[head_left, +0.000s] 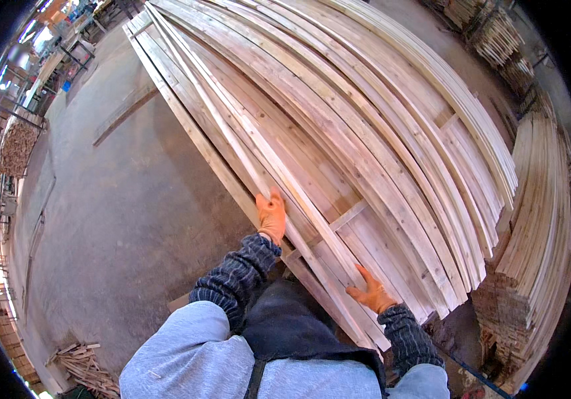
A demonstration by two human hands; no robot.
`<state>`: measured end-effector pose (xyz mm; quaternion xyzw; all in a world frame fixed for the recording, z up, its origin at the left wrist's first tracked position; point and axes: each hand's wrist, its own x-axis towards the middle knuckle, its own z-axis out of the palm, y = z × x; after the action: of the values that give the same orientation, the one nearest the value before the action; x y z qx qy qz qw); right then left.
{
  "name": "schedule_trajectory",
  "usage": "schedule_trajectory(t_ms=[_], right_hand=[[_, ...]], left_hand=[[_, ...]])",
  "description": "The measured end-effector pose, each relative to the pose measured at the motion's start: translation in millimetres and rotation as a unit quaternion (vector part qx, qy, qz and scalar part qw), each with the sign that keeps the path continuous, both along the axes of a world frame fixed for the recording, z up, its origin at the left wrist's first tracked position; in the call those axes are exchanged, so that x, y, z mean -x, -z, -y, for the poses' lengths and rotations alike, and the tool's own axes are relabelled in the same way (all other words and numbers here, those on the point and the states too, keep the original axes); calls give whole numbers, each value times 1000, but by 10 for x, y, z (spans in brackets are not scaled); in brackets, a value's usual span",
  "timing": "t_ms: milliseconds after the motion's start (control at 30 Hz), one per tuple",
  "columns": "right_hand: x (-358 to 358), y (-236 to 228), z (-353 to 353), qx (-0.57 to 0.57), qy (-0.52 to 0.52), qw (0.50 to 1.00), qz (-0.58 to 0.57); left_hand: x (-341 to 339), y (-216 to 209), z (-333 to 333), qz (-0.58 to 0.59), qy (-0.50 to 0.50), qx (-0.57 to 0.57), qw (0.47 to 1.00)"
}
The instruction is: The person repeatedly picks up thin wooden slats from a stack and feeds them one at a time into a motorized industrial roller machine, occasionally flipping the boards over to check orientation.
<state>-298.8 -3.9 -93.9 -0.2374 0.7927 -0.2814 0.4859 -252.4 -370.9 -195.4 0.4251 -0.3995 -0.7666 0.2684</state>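
Long plank (232, 143) gripped by both hands, atop lumber stack (365, 133).

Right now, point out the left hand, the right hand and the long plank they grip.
left hand (271, 216), head view, on the back of the orange glove.
right hand (372, 292), head view, on the glove's palm area.
long plank (232, 143), head view, on its bare upper face.

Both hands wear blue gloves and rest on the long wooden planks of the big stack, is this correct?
Not quite. In the head view the gloves are orange, not blue. The left hand and right hand do rest on the long wooden planks of the big stack.
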Motion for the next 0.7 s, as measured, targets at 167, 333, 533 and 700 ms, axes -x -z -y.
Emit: schedule_trajectory(t_ms=[167,333,533,700], right_hand=[[48,-188,72,63,-117,980,-149],[1089,-401,744,49,2,783,-620],[1599,175,602,-93,8,806,-585],[1384,-107,800,-171,-48,863,-473]], left_hand=[[295,-441,-217,265,10,141,954],[189,-151,-184,245,-44,152,957],[258,-140,-192,199,-49,136,969],[262,-486,-240,272,-19,137,952]])
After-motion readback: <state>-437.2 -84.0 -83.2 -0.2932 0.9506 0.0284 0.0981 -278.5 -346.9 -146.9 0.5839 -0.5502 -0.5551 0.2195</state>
